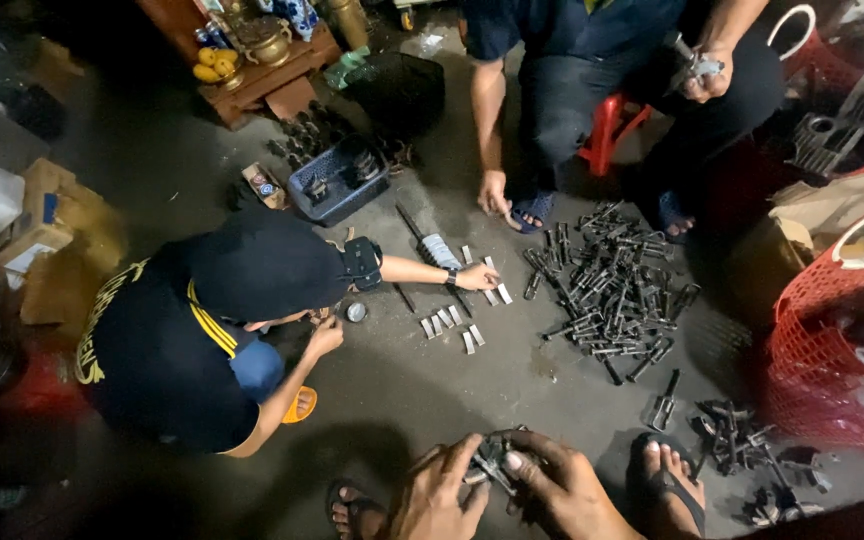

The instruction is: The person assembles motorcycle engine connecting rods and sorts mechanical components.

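My left hand [439, 498] and my right hand [559, 490] meet at the bottom middle of the view, both closed around a small dark metal part [492, 460] held above the concrete floor. My feet in sandals [664, 480] show on either side of them. A large pile of similar dark metal parts [612, 290] lies on the floor ahead of me. A smaller heap of parts [737, 435] sits to my right.
A crouching person in a black cap [262, 262] reaches toward small silver pieces [452, 322]. A seated person on a red stool [607, 125] holds a part. Red baskets [822, 330] stand at the right, a dark tray [337, 180] and cardboard boxes [47, 225] at the left.
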